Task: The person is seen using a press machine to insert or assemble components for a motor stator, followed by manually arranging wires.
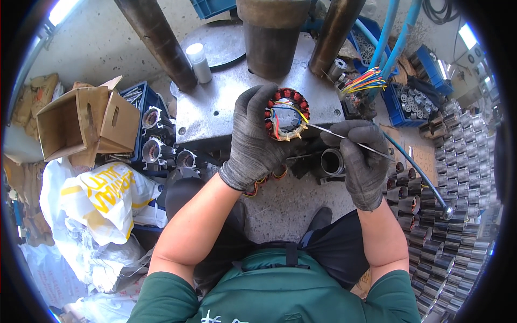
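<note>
My left hand [252,134], in a grey knit glove, grips a ring-shaped motor stator [305,103] by its left side. Red copper windings line the ring, and yellow, blue and red wires cross its opening. In my right hand [363,159], also gloved, a thin metal rod [329,132] is pinched between thumb and fingers. The rod's tip reaches the lower right rim of the stator, by the pale lead ends; whether it touches cannot be made out. Both hands are held in front of the near edge of a steel press bed [223,107].
Steel columns [156,40] and a thick ram [273,43] rise from the bed. A white cylindrical bottle [199,62] stands on it. Cardboard boxes [86,121] and white sacks [102,199] lie left. Stacked metal cylinders [463,172] and a blue bin [406,110] fill the right.
</note>
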`<state>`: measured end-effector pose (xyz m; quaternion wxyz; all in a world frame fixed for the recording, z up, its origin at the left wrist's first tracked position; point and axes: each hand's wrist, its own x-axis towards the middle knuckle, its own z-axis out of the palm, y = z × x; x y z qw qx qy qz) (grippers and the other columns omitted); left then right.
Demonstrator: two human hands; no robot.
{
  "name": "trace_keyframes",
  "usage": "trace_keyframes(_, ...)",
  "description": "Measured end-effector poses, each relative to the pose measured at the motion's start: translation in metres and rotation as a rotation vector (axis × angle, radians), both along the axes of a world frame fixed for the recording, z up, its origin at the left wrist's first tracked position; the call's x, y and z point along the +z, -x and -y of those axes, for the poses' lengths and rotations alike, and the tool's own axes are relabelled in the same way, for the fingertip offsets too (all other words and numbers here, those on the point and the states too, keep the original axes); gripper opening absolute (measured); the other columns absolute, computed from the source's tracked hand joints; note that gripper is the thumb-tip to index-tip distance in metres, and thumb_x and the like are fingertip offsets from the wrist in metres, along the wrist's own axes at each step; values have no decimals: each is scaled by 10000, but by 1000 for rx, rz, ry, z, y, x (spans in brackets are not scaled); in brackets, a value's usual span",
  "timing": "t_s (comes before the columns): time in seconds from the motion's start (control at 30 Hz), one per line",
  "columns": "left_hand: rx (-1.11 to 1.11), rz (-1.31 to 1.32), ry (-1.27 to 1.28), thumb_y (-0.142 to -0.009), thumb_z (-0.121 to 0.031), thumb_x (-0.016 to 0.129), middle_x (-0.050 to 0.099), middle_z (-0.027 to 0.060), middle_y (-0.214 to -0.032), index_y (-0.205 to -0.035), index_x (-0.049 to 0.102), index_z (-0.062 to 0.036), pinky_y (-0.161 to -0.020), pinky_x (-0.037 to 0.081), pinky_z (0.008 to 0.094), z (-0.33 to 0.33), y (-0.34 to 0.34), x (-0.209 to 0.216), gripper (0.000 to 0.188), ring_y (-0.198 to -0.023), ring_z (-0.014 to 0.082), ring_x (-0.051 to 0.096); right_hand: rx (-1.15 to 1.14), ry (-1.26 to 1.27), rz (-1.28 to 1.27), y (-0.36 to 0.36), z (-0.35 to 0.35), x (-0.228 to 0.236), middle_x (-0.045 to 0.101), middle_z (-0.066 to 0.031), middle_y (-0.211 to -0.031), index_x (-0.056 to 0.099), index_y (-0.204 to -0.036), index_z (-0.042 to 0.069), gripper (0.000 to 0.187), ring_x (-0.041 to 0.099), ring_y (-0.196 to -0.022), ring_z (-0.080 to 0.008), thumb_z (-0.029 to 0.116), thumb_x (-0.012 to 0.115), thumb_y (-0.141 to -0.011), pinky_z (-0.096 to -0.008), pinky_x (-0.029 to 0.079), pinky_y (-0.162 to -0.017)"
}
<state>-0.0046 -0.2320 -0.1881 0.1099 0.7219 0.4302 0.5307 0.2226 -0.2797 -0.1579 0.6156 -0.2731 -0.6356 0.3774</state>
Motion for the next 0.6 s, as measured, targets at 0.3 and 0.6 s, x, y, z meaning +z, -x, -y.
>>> trace_keyframes(0.3,13,-129,-67,-621,-271,1064,506,202,-1407,-1522,463,-77,-1081,548,469,3,2,3,1100,-1271,367,590,-59,51,76,3,3,5,713,-170,-1173,611,-1114,37,140,759,-1062,-255,-69,631,-1027,-398,637,-944)
trace_keyframes(0.6,83,-147,-17,-626,-294,1037,540,203,-1323,-1473,491,-45,-1045,548,471,4,-2,5,1038,-1206,381,587,-246,-300,611,10,5,12,751,-160,-1097,686,-1034,44,222,769,-913,-320,-85,760,-869,-379,625,-787)
